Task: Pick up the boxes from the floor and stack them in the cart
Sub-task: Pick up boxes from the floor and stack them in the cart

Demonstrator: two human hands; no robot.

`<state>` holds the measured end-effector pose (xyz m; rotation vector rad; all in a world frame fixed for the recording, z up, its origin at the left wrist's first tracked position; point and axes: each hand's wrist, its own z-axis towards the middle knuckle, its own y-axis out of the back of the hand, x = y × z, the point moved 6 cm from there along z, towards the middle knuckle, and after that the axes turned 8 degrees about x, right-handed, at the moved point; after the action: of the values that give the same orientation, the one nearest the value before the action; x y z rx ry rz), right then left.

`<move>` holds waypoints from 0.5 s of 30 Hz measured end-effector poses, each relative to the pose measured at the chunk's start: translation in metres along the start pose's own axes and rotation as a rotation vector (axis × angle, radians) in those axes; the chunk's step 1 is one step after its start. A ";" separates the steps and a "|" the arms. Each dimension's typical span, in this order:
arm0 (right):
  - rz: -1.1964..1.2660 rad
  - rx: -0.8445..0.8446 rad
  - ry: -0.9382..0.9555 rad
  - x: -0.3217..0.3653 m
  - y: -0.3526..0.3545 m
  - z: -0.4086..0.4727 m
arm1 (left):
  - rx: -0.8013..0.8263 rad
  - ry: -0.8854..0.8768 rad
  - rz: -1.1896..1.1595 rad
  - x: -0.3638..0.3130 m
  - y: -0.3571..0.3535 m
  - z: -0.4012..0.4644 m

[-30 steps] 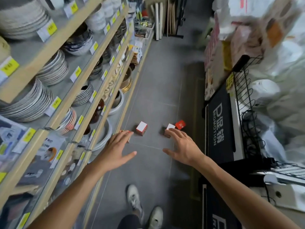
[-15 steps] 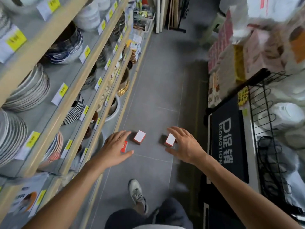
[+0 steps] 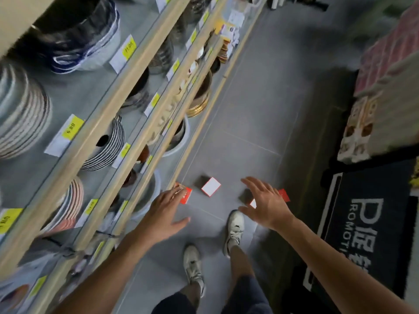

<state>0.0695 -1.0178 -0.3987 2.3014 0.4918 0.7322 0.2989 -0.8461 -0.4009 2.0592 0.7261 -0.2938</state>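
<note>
Small red-and-white boxes lie on the grey tiled floor. One box [image 3: 210, 186] with a white top sits in the open between my hands. My left hand [image 3: 166, 211] hovers open, its fingertips over a red box [image 3: 186, 196] beside the shelf base. My right hand [image 3: 266, 203] is spread open above another box [image 3: 252, 203], mostly hidden under the palm. A red box [image 3: 283, 195] peeks out behind its knuckles. Neither hand holds anything. The cart is out of view.
Wooden shelves [image 3: 127, 123] with stacked plates and bowls line the left side. A black promotion panel [image 3: 367, 225] and stacked packaged goods [image 3: 385, 105] stand on the right. My two white shoes [image 3: 235, 227] stand on the floor just below the boxes.
The view has tilted down and come closer to the floor. Both hands have dropped toward the boxes, the left now over the red box, the right over the box on the right.
</note>
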 end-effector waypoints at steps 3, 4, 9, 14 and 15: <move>-0.034 0.055 0.012 -0.031 -0.012 0.041 | 0.011 0.029 -0.016 0.012 -0.021 0.044; -0.032 0.071 0.020 -0.041 -0.017 0.054 | 0.013 0.038 -0.015 0.016 -0.030 0.059; -0.114 0.101 0.083 -0.076 -0.048 0.120 | 0.030 0.140 -0.064 0.050 -0.086 0.128; -0.196 0.165 0.164 -0.089 -0.100 0.195 | 0.103 0.216 -0.133 0.109 -0.165 0.175; -0.208 0.181 0.175 -0.091 -0.113 0.212 | 0.117 0.207 -0.125 0.123 -0.181 0.183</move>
<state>0.1141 -1.0862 -0.6422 2.3148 0.8960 0.8175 0.3016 -0.8736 -0.6848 2.1800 0.9864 -0.1983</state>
